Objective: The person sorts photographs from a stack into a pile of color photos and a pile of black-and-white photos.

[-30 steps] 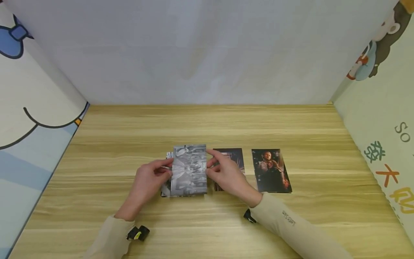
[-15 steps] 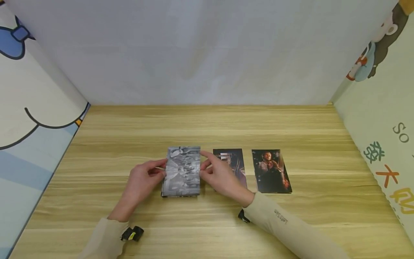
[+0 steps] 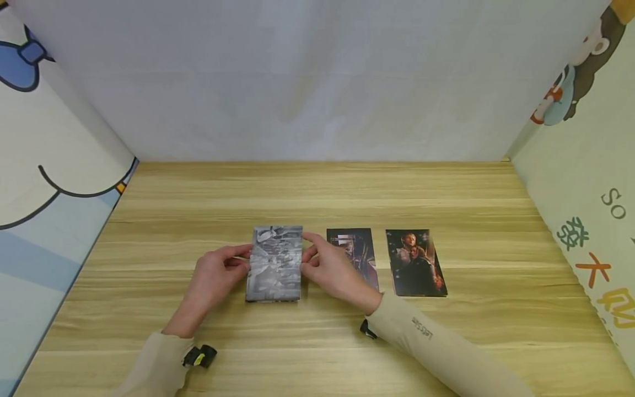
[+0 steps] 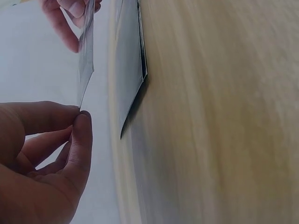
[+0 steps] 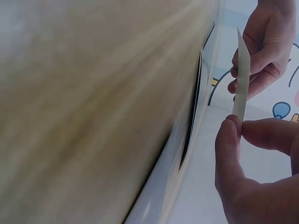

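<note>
A grey black-and-white photo card is held level between both hands. My left hand pinches its left edge between thumb and index finger, while the right hand pinches the opposite edge. In the left wrist view, a thin pile of photo cards lies on the table beneath, with a gap between it and the held card. From the head view the held card hides nearly all of that pile. A dark photo card lies just right of it, partly covered by the right hand.
Farther right lies another dark photo card picturing two figures, apparently with more cards under it. The wooden table meets a white back wall. Printed panels stand at both sides.
Both hands have carried the grey photo card left until it lines up over the pile, whose left part showed before. More of the middle dark card has come into view.
</note>
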Demonstrator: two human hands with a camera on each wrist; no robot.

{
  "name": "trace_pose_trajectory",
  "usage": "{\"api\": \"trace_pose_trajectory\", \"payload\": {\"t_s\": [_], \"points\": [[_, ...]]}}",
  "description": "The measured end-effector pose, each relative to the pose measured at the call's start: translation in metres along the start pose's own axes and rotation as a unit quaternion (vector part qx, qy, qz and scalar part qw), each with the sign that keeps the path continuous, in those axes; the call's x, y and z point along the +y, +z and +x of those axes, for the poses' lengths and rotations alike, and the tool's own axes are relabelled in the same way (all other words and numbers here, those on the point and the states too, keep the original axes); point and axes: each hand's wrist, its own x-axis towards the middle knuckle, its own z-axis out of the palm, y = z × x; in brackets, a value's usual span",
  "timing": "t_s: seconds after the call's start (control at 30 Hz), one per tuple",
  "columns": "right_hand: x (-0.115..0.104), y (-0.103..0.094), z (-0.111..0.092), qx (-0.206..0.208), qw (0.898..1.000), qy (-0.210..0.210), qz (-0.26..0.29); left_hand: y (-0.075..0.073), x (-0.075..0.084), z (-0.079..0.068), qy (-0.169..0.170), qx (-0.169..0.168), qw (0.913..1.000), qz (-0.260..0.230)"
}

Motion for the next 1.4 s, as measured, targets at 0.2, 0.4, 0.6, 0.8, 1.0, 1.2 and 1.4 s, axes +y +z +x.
{"api": "trace_pose_trajectory", "payload": {"t_s": [0.2, 0.4, 0.6, 0.8, 1.0, 1.2, 1.4], "points": [[-0.001, 0.002, 0.003, 0.003, 1.000, -0.001, -0.008, 0.000, -0.001, 0.000, -0.003, 0.000, 1.0000, 0.008], [-0.001, 0.002, 0.005, -0.002, 1.000, 0.002, -0.022, -0.001, -0.004, 0.003, 0.000, -0.005, 0.9997, 0.024], [-0.001, 0.002, 0.007, -0.008, 0.999, 0.000, -0.038, -0.001, -0.005, 0.005, 0.000, -0.018, 0.9992, 0.035], [-0.002, 0.000, 0.009, -0.019, 0.999, 0.004, -0.047, 0.000, -0.005, 0.008, -0.007, -0.034, 0.9984, 0.045], [-0.003, 0.001, 0.011, -0.030, 0.998, 0.014, -0.053, 0.001, -0.005, 0.010, -0.008, -0.036, 0.9980, 0.052], [-0.001, 0.001, 0.015, -0.038, 0.997, 0.024, -0.058, 0.002, -0.006, 0.012, 0.000, -0.033, 0.9975, 0.062], [-0.001, 0.001, 0.017, -0.046, 0.996, 0.029, -0.065, 0.004, -0.008, 0.016, 0.000, -0.035, 0.9966, 0.075]]}}
